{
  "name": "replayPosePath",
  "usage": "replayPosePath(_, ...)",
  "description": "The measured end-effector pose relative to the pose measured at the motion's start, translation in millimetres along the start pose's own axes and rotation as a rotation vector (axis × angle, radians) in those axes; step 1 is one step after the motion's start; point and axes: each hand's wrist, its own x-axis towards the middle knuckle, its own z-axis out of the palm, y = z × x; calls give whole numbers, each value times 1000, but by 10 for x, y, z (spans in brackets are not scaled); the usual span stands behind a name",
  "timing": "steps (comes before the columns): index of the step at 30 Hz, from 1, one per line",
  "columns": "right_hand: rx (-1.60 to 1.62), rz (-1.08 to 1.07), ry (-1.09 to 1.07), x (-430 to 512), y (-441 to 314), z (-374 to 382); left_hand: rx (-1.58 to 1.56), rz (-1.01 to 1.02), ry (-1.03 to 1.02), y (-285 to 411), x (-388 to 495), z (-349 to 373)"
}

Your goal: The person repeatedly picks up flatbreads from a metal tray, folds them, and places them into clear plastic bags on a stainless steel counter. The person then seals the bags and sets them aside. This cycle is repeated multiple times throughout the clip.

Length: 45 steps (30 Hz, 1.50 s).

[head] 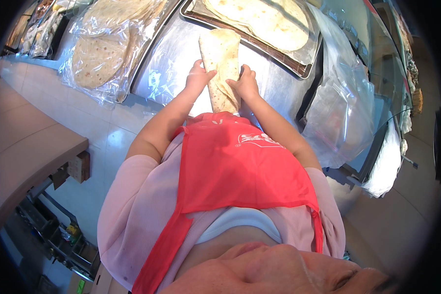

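Observation:
A folded flatbread (222,55) lies lengthwise before me on the shiny metal work surface (169,62), its lower end near my red apron (239,165). On its left edge sits my left hand (199,78), thumb on top of the bread and fingers along the side. My right hand (245,83) grips the opposite edge, its thumb on the overlapping fold. The undersides of the fingers are hidden. Just beyond the folded bread, a stack of flat round breads (264,22) rests in a metal-rimmed tray (305,73).
Flatbreads in clear plastic (101,60) lie at the left. Clear plastic bags (340,117) hang over the right side. At far upper left stand dark trays (47,36) with wrapped items. A brown counter (33,147) juts in at the left, above the tiled floor (114,136).

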Motion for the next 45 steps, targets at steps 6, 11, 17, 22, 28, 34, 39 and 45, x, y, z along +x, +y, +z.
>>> replayPosePath(6, 456, -7, -258, 126, 20, -15, -122, 69, -28, 410, -126, 194)
replayPosePath(11, 765, -237, -38, -164, -1, -422, -592, 232, -187, 1023, -517, 178)
replayPosePath(17, 1164, -126, 17, -567, 276, -851, -419, 503, -442, 1295, -617, 474)
replayPosePath(22, 1242, 105, 185, -821, 972, -1073, 655, 808, 315, 575, -606, 580)
replayPosePath(28, 1180, 205, 208, -1360, 1611, -1107, 1108, 610, -362, 129, -810, 718)
replayPosePath(34, 876, 108, 34, -1801, 2080, -1153, 1313, 871, -426, 360, -590, 710)
replayPosePath(39, 399, -28, -134, -1874, 2358, -1096, 964, 882, -81, 434, -1028, 1069)
replayPosePath(45, 555, 28, -200, -1883, 2448, -1039, 729, 729, -17, 283, -1541, 1599)
